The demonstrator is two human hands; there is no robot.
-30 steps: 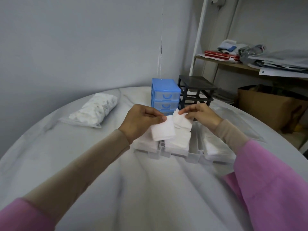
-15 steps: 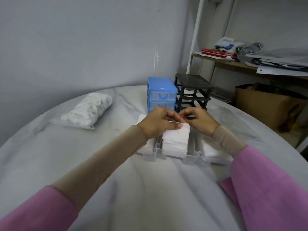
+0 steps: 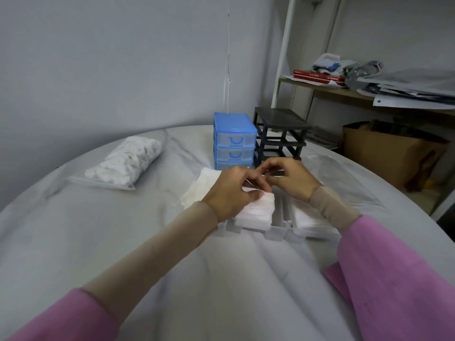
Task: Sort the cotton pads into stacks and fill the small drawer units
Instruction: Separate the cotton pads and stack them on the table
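Grey table (image 3: 123, 242), pad stack (image 3: 258, 212) under left hand (image 3: 231, 193)

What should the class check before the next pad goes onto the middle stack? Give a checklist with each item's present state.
1. Left hand steadies the middle stack: ok, thumb and fingers rest on its top.
2. Right hand has a pad ready: cannot tell, its curled fingertips are partly hidden.
3. Middle stack sits in its clear drawer: ok.
4. Stack edges are even: cannot tell, the left hand covers part.
5. Black frame has open slots for drawers: ok.
6. Spare pads within reach: ok, a loose pile lies beside the left hand.
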